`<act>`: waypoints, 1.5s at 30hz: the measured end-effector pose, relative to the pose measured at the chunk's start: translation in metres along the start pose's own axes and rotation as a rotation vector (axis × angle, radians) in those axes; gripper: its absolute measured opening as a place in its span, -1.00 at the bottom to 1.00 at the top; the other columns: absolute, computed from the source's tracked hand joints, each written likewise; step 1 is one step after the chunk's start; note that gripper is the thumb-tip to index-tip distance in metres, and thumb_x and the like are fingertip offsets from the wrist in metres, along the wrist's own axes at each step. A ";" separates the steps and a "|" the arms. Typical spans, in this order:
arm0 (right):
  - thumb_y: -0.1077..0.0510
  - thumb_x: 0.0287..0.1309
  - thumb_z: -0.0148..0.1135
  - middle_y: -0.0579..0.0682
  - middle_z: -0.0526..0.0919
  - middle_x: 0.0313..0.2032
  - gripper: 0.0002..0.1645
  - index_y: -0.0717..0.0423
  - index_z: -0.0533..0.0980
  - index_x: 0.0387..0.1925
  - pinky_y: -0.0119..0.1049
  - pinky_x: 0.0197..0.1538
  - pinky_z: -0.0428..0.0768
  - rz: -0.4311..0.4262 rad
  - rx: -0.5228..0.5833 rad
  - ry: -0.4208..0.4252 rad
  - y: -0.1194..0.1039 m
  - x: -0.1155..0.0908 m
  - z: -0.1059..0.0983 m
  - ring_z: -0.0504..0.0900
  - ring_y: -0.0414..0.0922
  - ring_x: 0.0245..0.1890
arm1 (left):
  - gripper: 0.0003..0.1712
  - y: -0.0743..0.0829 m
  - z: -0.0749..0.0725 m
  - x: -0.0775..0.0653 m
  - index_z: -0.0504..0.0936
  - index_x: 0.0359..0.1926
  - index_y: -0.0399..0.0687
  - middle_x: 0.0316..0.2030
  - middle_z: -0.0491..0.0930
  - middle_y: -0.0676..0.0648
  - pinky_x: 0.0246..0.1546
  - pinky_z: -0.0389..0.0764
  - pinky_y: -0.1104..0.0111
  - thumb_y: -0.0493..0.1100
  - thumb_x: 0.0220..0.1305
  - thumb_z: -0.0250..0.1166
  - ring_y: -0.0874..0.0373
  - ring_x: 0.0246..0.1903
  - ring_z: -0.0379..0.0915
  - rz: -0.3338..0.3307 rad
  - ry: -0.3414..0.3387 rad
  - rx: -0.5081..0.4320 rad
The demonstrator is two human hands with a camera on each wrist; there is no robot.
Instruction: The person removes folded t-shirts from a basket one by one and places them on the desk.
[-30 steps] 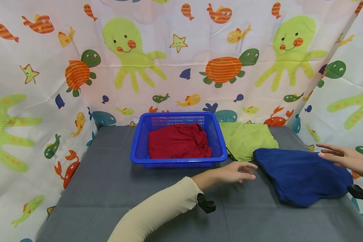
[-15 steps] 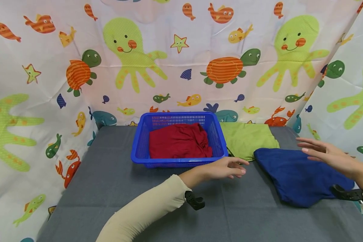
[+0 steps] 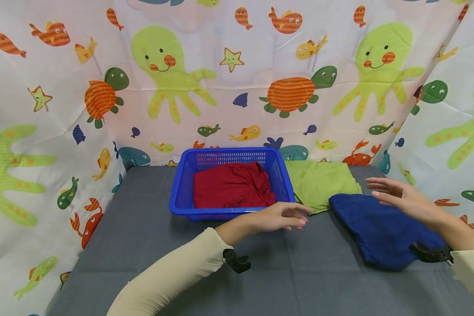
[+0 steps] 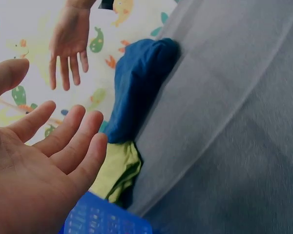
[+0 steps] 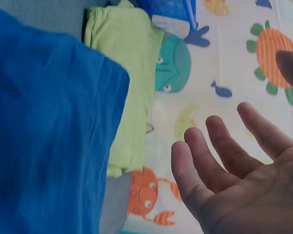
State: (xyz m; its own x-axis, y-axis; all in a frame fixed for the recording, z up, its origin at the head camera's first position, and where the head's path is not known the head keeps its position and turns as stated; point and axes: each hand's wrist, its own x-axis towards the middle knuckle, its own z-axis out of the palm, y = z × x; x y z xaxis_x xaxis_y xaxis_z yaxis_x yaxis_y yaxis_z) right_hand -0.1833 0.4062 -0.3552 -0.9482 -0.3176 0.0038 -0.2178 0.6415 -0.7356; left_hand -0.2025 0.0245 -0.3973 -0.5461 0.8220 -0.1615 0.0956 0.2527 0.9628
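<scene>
My left hand (image 3: 274, 217) hovers just in front of the basket's right corner, fingers relaxed and holding nothing. Over the blue folded cloth (image 3: 383, 237) hangs my right hand (image 3: 407, 202), also with nothing in it; its fingers (image 5: 224, 161) look spread in the right wrist view. Behind the blue cloth lies a lime green folded cloth (image 3: 321, 182), partly covered at its front edge. The blue plastic basket (image 3: 175, 197) stands at the back middle with a dark red folded cloth (image 3: 231, 186) inside it.
A grey cloth (image 3: 142, 250) covers the table. White curtains (image 3: 205, 26) printed with sea animals enclose the back and both sides. Each wrist wears a black strap, such as the left one (image 3: 237, 261).
Both hands have moved to the left, the left one also slightly up, from the blue cloth toward the basket front. The cloths and basket have stayed in place.
</scene>
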 end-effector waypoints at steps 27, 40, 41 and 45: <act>0.07 0.51 0.06 0.24 0.40 0.41 -0.39 0.14 0.27 0.48 -0.57 0.08 0.56 -0.101 0.088 -0.082 -0.066 0.039 0.069 0.55 -0.42 0.19 | -0.47 -0.005 -0.058 -0.077 0.39 0.44 0.01 0.29 0.54 -0.16 0.22 0.60 0.04 -0.07 0.51 0.11 -0.07 0.21 0.57 0.015 0.210 0.097; 0.03 0.47 0.11 0.24 0.31 0.47 -0.28 0.08 0.17 0.54 0.04 0.25 0.60 -0.134 0.125 -0.127 -0.093 0.065 0.102 0.43 0.28 0.38 | -0.43 -0.016 -0.086 -0.107 0.36 0.45 0.00 0.30 0.53 -0.19 0.22 0.60 0.08 -0.06 0.50 0.15 -0.16 0.27 0.51 -0.011 0.280 0.066; 0.03 0.47 0.12 0.24 0.31 0.47 -0.27 0.09 0.17 0.54 0.04 0.25 0.61 -0.137 0.130 -0.131 -0.093 0.067 0.105 0.43 0.28 0.37 | -0.43 -0.017 -0.089 -0.109 0.36 0.46 -0.01 0.30 0.52 -0.19 0.23 0.60 0.08 -0.07 0.50 0.15 -0.17 0.26 0.52 -0.012 0.283 0.055; 0.06 0.46 0.12 0.23 0.26 0.50 -0.27 0.10 0.17 0.54 0.05 0.26 0.59 -0.149 0.162 -0.146 -0.099 0.075 0.117 0.43 0.28 0.38 | -0.45 -0.021 -0.097 -0.115 0.35 0.46 0.03 0.32 0.51 -0.19 0.26 0.57 0.04 -0.08 0.52 0.12 -0.12 0.23 0.54 -0.012 0.292 0.008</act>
State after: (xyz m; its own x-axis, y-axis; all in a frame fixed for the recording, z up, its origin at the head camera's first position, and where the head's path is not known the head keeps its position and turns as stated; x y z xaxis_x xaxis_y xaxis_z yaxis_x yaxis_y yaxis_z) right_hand -0.2063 0.2377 -0.3613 -0.8622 -0.5056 0.0311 -0.3016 0.4632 -0.8333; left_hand -0.2228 -0.1250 -0.3775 -0.7632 0.6380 -0.1023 0.0942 0.2664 0.9592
